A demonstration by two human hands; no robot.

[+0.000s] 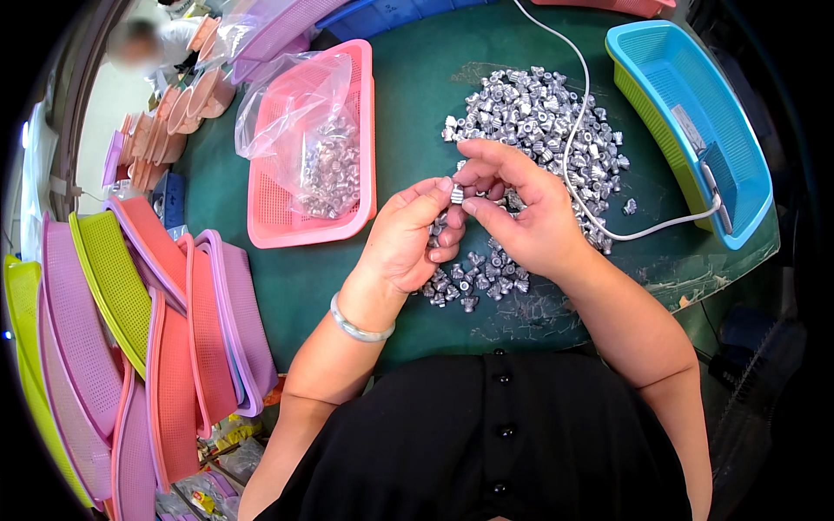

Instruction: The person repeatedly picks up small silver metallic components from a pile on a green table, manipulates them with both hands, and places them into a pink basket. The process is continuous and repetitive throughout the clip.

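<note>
Between my two hands, over the table, is a small ridged silver metal part [457,194]. My left hand [408,227] pinches it between thumb and forefinger, and more of the same parts show in its curled fingers. My right hand [526,204] touches the part from the other side with thumb and fingertips. Behind my right hand spreads a large pile of the same metal parts [530,113]. A smaller cluster of metal parts [491,276] lies just below my hands.
A pink basket [368,130] holds a clear plastic bag [330,169] of metal parts. At the right stands a blue and green basket [643,39], with a white cable [580,65] running across the pile. Stacked baskets [178,347] crowd the left. A person [165,48] is at the far left.
</note>
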